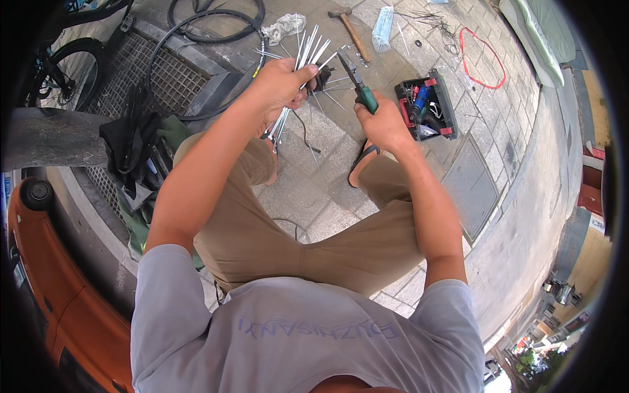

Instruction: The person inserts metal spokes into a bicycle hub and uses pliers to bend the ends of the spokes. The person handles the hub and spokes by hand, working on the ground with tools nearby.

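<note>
My left hand (pixel 283 84) is closed round a bundle of thin silver bicycle spokes (pixel 314 49). Their ends fan out above the fist and more ends hang below it. In my right hand (pixel 385 121) are green-handled pliers (pixel 367 98), held by the handle. Their long dark jaws point up and left, close to the spokes but seemingly apart from them. Behind the spokes, partly hidden by my left hand, is a black part (pixel 321 77) with more loose spokes around it on the ground.
An open black toolbox (pixel 451 123) stands to the right, below a hammer (pixel 354 39) and a red loop (pixel 464 56). Black tyres (pixel 226 38) lie at the upper left, near a metal grate (pixel 131 78) and a bicycle (pixel 85 72). An orange car (pixel 85 321) is at the lower left.
</note>
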